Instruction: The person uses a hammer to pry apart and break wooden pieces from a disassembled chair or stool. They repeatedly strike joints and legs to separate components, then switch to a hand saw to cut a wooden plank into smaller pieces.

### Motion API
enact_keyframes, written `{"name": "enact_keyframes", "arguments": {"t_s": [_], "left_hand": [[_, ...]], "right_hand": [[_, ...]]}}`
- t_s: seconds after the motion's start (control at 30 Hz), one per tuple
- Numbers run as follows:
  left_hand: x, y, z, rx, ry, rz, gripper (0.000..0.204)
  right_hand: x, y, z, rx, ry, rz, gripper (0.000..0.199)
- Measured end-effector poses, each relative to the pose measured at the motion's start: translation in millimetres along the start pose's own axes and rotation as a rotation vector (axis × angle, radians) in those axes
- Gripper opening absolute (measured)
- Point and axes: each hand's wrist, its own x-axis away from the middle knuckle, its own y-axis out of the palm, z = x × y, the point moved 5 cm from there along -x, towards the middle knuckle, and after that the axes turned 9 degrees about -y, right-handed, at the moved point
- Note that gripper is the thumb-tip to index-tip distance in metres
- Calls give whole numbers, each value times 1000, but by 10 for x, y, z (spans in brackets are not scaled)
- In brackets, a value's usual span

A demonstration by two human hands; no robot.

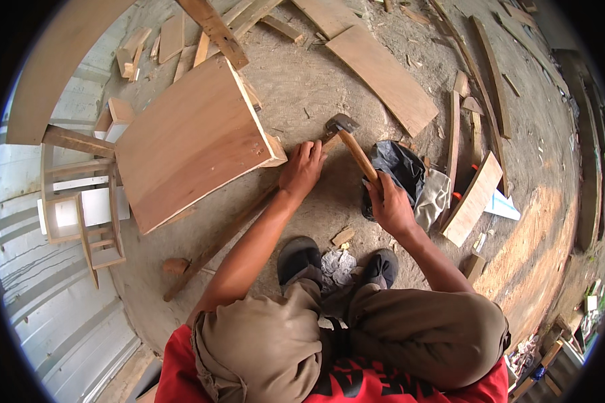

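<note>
My right hand (392,207) is wrapped round the wooden handle of a hammer (360,156). The hammer's dark metal head meets the upper end of a long wooden strip (232,224), or rests just over it. Close to that end, my left hand (303,168) has its fingers curled over the strip; whether they also pinch something small is hidden. The strip slants down to the lower left across the ground. Left of my left hand stands a piece of plywood-topped woodwork (191,144), its corner block almost at my knuckles.
A black plastic bag (398,168) and a pale cloth (434,199) lie beside my right hand. Plywood sheets (386,80), loose planks (491,74) and a short board (474,198) are scattered beyond. Small wooden frames (81,218) stand by the metal wall at left.
</note>
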Motion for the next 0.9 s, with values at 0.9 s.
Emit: {"name": "enact_keyframes", "arguments": {"t_s": [0.9], "left_hand": [[74, 33, 66, -43, -3, 79, 40]], "right_hand": [[-108, -142, -274, 221, -204, 42, 29]]}}
